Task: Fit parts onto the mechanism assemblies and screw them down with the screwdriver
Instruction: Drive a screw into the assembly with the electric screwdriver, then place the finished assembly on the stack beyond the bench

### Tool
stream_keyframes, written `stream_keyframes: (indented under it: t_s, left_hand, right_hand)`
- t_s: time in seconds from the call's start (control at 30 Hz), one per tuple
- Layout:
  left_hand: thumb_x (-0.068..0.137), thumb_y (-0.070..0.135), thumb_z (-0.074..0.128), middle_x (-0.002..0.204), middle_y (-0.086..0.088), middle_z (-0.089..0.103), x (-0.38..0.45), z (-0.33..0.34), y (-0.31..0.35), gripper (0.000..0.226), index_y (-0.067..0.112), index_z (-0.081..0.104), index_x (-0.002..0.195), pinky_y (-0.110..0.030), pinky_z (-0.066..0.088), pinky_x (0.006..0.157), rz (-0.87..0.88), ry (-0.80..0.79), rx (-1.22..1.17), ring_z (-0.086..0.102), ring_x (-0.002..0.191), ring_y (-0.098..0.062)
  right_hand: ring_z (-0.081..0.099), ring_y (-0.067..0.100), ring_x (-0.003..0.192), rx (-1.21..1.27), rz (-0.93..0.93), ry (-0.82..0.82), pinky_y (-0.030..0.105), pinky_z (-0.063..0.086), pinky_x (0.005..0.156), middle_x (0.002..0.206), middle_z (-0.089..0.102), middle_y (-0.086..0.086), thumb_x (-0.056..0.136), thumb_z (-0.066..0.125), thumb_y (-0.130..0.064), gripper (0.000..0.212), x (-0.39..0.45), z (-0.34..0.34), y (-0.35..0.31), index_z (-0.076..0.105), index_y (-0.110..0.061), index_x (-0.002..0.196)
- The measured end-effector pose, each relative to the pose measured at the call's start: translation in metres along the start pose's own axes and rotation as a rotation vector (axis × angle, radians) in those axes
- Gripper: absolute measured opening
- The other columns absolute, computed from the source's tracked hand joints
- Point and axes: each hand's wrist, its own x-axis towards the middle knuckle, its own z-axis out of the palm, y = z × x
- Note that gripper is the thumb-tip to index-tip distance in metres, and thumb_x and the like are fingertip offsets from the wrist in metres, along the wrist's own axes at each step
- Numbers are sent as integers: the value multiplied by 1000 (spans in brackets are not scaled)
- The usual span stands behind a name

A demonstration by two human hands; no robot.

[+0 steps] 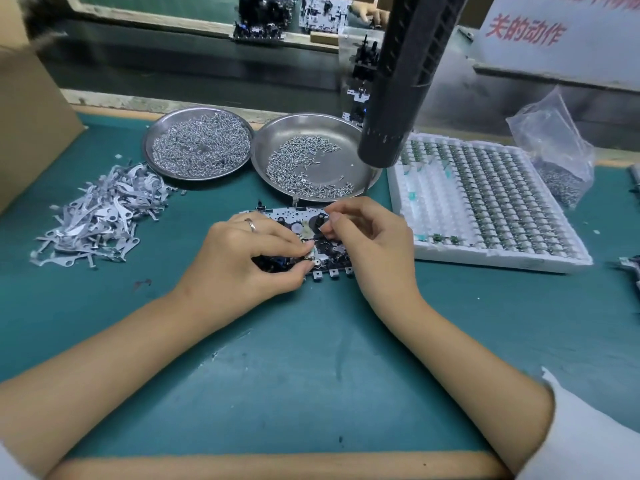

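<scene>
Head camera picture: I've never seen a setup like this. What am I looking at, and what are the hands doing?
The one camera sits on a person's head, looking down at a green work mat. No robot here, just two bare hands. The left hand and right hand both pinch at small parts on a mechanism assembly lying on the mat. Behind it are two metal dishes of screws, a pile of flat metal levers to the left, and a white tray of small components to the right. The dark cylinder hanging above is the screwdriver, untouched.
</scene>
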Motion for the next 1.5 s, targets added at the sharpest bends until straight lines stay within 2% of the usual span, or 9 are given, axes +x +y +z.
stream_keyframes:
  t_s: [0.17, 0.23, 0.37, 0.43, 0.63, 0.8, 0.93, 1.2, 1.5]
  left_hand:
    - [74, 30, 67, 77, 3, 69, 1, -2, 3, 25, 10, 76, 86, -30, 43, 81, 13, 30, 62, 57, 74, -11]
    - [76, 31, 53, 79, 9, 65, 2, -7, 1, 33, 10, 73, 90, -32, 42, 81, -19, 109, 59, 56, 77, -13]
    - [81, 17, 45, 81, 13, 62, 7, -15, -7, 14, 18, 59, 84, -31, 45, 82, -204, 379, -77, 58, 79, -4]
    - [86, 15, 44, 79, 10, 63, 8, -17, -8, 13, 20, 56, 87, -21, 47, 76, -230, 419, -94, 57, 76, 4]
    - [89, 33, 42, 80, 19, 61, 6, -16, -6, 18, 27, 58, 94, -56, 45, 85, -164, 390, -30, 62, 81, -17]
    - [92, 26, 43, 80, 9, 63, 5, -10, -6, 22, 18, 64, 93, -32, 34, 84, 16, 333, 128, 54, 80, -12]
    - [94, 21, 44, 82, 1, 66, 1, -9, -6, 29, 5, 68, 92, -36, 35, 81, 162, 341, 229, 56, 75, -21]
    - [94, 19, 44, 77, -4, 66, -3, -8, -4, 30, 1, 69, 89, -39, 35, 80, 263, 364, 237, 53, 73, -20]
    - [93, 21, 44, 76, -2, 64, -2, -2, -4, 32, 2, 70, 89, -30, 32, 85, 271, 317, 252, 52, 74, -17]
  right_hand:
    - [63, 14, 81, -254, -273, -76, 25, 49, 75, 86, 68, 1, 89, 59, -8, 11, -13, 2, -3, 68, -9, 93]
    - [61, 20, 93, -492, -468, -112, 32, 48, 82, 100, 66, 4, 87, 62, -21, 27, -20, 6, -2, 66, -7, 109]
    - [53, 29, 107, -894, -531, -235, 42, 44, 89, 122, 55, 12, 81, 63, -53, 65, -27, 20, -7, 52, -19, 135]
    - [51, 33, 108, -1043, -576, -306, 45, 42, 88, 127, 52, 15, 86, 58, -50, 55, -30, 25, -10, 51, -26, 135]
    - [53, 31, 90, -947, -658, -306, 41, 44, 77, 115, 57, 13, 77, 65, -38, 36, -45, 9, -11, 68, -17, 106]
    - [51, 28, 107, -927, -432, -19, 44, 42, 91, 123, 52, 9, 72, 52, -67, 66, -52, 11, -16, 56, -20, 118]
    - [24, 29, 134, -1020, -82, -160, 46, 28, 106, 148, 23, 8, 70, 55, -70, 91, -38, 31, -16, 21, -31, 145]
    - [43, 16, 120, -887, -182, -147, 34, 39, 99, 130, 40, -10, 62, 64, -55, 75, -82, -41, -26, 44, -41, 132]
    - [52, 22, 114, -1029, 62, 411, 40, 43, 98, 126, 49, 0, 67, 77, -42, 68, -63, -220, -10, 56, -31, 131]
